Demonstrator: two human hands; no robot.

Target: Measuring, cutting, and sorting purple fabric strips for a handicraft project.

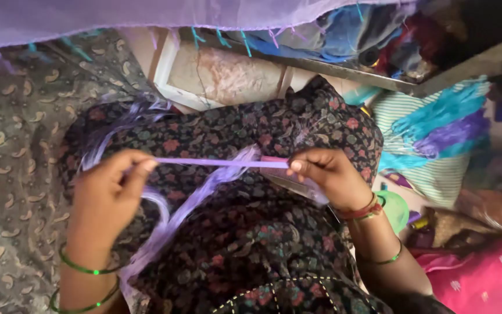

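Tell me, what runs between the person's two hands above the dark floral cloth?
In the head view, a taut strand of lilac thread spans from the left hand to the right hand, with floral cloth beneath.

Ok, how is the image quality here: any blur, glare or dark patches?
Head view: soft, even light, no glare; left hand and right hand fairly sharp, the lilac thread stretched between them readable; the loose strands on the floral cloth look smeared; the top right corner is dark and murky; the purple veil along the top edge is out of focus.
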